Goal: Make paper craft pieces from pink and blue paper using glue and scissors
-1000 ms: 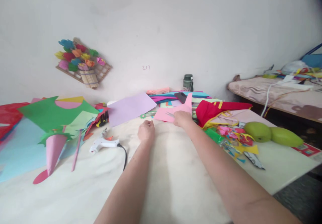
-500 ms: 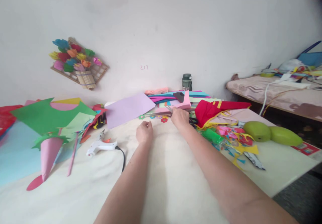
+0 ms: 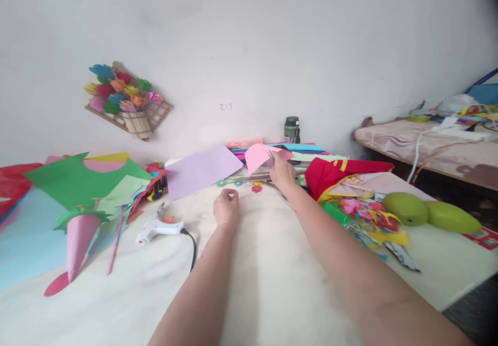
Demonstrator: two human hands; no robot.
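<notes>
My right hand point(image 3: 282, 171) pinches a pink paper piece point(image 3: 257, 157) at its right part, above the stack of coloured sheets by the wall. My left hand point(image 3: 226, 207) rests over the pale tabletop point(image 3: 245, 263) with its fingers curled together; no object shows in it. Small paper flowers point(image 3: 256, 188) lie between and beyond the hands. Left of them is a lilac sheet point(image 3: 204, 172). Thin dark scissors or a similar tool lies partly hidden under my right wrist.
A white glue gun point(image 3: 161, 229) with a black cord and a pink paper cone point(image 3: 81, 242) are at left. Right are a red cloth point(image 3: 330, 176), paper scraps point(image 3: 373, 219) and green mangoes point(image 3: 406, 209). A dark bottle point(image 3: 291, 129) stands behind.
My right hand has lifted the pink paper from the stack, and it now shows as a wide curved sheet. The view has shifted slightly left. My left hand stays almost in place.
</notes>
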